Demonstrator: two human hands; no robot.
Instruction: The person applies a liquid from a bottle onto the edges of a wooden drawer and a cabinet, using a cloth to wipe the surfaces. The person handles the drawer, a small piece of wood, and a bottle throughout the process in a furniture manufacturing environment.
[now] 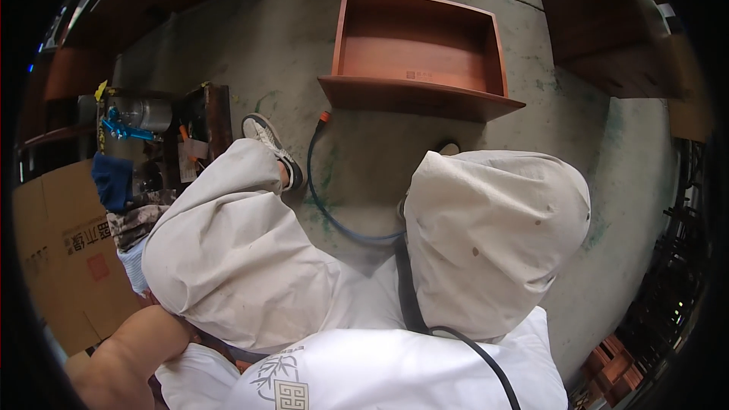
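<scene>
Fingers of both hands lie outside the head view; their state cannot be determined. Bent left arm [144, 342] occupies the near left. Reddish-brown wooden drawer [418, 102] rests on the floor [273, 45], far and slightly right of centre.

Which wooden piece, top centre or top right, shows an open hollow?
The reddish drawer at top centre: its inside shows, while the dark wooden piece at top right presents a flat face.

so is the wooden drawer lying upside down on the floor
No, the drawer is on the floor with its open side up, showing its hollow inside.
</scene>
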